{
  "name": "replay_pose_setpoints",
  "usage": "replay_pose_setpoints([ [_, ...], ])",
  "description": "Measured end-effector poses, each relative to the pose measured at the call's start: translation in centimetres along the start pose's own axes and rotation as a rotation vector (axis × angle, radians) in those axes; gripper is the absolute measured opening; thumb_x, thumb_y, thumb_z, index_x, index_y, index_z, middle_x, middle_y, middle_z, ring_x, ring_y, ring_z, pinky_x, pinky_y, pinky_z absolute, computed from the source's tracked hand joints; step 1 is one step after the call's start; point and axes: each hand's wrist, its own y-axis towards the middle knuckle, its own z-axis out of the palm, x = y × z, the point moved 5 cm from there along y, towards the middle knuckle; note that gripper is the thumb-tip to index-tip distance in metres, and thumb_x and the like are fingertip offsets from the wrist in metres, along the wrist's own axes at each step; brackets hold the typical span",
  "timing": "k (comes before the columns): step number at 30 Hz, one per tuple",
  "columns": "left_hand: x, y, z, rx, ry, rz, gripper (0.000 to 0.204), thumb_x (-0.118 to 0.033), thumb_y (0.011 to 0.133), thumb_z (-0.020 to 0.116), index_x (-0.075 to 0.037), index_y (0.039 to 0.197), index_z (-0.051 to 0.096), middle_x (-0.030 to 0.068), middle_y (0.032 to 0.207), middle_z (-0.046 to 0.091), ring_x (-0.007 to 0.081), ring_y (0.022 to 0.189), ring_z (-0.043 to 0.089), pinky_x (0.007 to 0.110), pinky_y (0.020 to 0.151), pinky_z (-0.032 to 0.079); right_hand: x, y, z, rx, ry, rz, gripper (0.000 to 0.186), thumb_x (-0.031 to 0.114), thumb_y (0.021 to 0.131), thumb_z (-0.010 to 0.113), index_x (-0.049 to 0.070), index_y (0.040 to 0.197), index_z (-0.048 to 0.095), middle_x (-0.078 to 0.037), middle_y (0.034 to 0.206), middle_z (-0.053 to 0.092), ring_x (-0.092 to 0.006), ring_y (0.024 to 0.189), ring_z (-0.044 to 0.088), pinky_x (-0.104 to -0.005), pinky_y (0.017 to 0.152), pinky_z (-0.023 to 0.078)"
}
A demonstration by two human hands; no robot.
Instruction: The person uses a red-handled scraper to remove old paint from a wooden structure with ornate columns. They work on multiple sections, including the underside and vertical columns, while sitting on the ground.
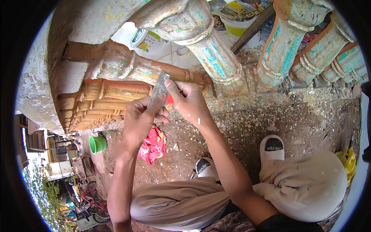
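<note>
A paint scraper (pixel 159 88) with a grey metal blade and a bit of red at its handle is between my two hands, in front of a baluster. My left hand (pixel 140 116) pinches the blade's side, its thumb lying on the metal. My right hand (pixel 190 101) is closed at the red part, with its thumb against the blade's edge; its fingers hide most of the handle. White flecks stick to my right wrist. Just beyond the blade leans an orange-brown baluster (pixel 145 66) with patches of old white and turquoise paint.
More peeling balusters (pixel 216 58) run along a ledge strewn with paint chips. Behind them stand white buckets (pixel 148 41) and a wooden stick (pixel 253 29). A red plastic bag (pixel 152 146) lies on the dirt, a green bucket (pixel 97 144) farther left. A yellow bag (pixel 349 164) sits at right.
</note>
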Motion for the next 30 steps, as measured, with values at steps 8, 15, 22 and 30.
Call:
replay_pose_setpoints([
  [8, 6.3, 1.7, -1.4, -0.002, 0.193, -0.077, 0.029, -0.028, 0.102, 0.074, 0.001, 0.104, 0.078, 0.0084, 0.081, 0.075, 0.0111, 0.068, 0.068, 0.026, 0.062, 0.055, -4.2, -2.8, 1.8, -0.259, -0.208, -0.23, 0.028, 0.021, 0.109, 0.061, -0.001, 0.091, 0.059, -0.009, 0.061, 0.056, -0.0077, 0.057, 0.046, -0.0334, 0.051, 0.039],
  [15, 5.3, 1.2, -3.1, -0.026, 0.384, -0.022, 0.025, -0.023, 0.102, 0.072, 0.001, 0.107, 0.078, 0.0076, 0.082, 0.076, 0.0094, 0.07, 0.067, 0.028, 0.066, 0.055, -5.1, -3.4, 4.4, -0.337, -0.13, -0.185, 0.03, 0.024, 0.112, 0.053, -0.003, 0.105, 0.065, -0.015, 0.071, 0.066, -0.0131, 0.064, 0.056, -0.0381, 0.059, 0.049],
  [22, 2.4, 0.2, -3.8, -0.118, 0.487, 0.104, 0.025, -0.022, 0.101, 0.073, 0.002, 0.096, 0.079, 0.0081, 0.075, 0.075, 0.0097, 0.069, 0.067, 0.028, 0.066, 0.054, -3.7, -3.5, 6.1, -0.317, 0.036, -0.11, 0.03, 0.02, 0.113, 0.051, -0.003, 0.1, 0.065, -0.012, 0.071, 0.065, -0.0091, 0.066, 0.052, -0.0355, 0.06, 0.048],
  [30, 0.4, -1.4, -6.0, -0.274, 0.464, 0.197, 0.028, -0.022, 0.102, 0.072, 0.002, 0.088, 0.076, 0.0079, 0.074, 0.074, 0.0093, 0.069, 0.067, 0.029, 0.066, 0.053, 0.0, -2.0, 7.3, -0.26, -0.149, -0.392, 0.02, 0.014, 0.107, 0.057, -0.004, 0.106, 0.065, -0.023, 0.068, 0.067, -0.0408, 0.063, 0.072, -0.0482, 0.053, 0.052],
])
